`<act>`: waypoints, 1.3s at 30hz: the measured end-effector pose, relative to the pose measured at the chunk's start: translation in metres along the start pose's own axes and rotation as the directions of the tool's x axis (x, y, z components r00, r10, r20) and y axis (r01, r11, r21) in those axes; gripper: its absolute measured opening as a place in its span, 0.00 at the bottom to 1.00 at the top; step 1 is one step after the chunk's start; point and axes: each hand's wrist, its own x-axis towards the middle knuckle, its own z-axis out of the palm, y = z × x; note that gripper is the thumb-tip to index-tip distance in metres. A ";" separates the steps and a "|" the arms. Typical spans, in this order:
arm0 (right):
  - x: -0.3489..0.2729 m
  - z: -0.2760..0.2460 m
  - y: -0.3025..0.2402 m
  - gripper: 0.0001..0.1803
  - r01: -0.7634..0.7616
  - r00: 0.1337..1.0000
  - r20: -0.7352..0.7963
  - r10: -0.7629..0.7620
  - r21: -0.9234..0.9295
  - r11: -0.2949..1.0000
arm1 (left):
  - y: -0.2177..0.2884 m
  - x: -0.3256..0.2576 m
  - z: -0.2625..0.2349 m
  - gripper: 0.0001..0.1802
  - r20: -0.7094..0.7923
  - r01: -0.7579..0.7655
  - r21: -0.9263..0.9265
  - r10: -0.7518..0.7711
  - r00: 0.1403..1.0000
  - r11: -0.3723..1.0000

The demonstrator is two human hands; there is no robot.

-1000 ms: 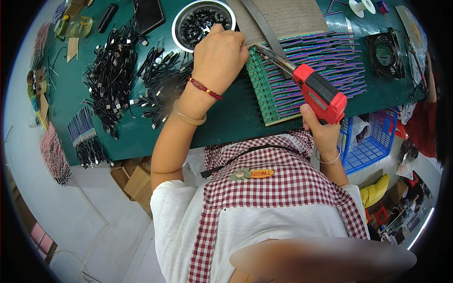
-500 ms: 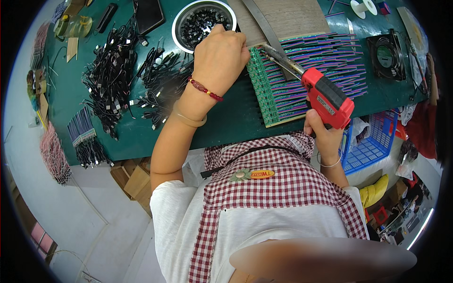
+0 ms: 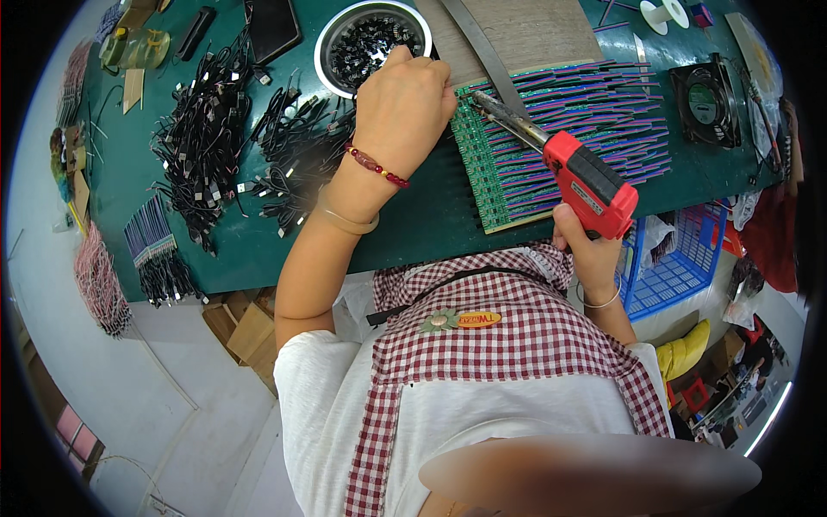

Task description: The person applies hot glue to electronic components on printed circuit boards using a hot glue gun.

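Gripping red soldering gun (image 3: 586, 177) with right hand (image 3: 593, 254), right of frame centre; looks stiff, best held by handle (image 3: 608, 217), clear of likely hot tip (image 3: 488, 103). Curling left hand (image 3: 407, 99) beside green board (image 3: 479, 168), upper centre; cannot tell whether holding anything.

A pair of bare hands (image 3: 405, 99), one red soldering gun (image 3: 587, 177) and one green circuit-board panel (image 3: 480, 164) appear with one workbench (image 3: 413, 220), one metal bowl (image 3: 320, 53), one metal strip (image 3: 485, 53), one black fan (image 3: 705, 105), one white spool (image 3: 661, 14), two heaps of black cables (image 3: 207, 129), one beaded bracelet (image 3: 367, 162) and one blue basket (image 3: 663, 291)
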 end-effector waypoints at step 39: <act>0.004 -0.033 -0.006 0.18 0.257 0.954 -0.233 -0.187 0.318 0.913 | 0.001 0.003 0.004 0.06 -0.032 0.017 0.016 -0.016 0.999 1.000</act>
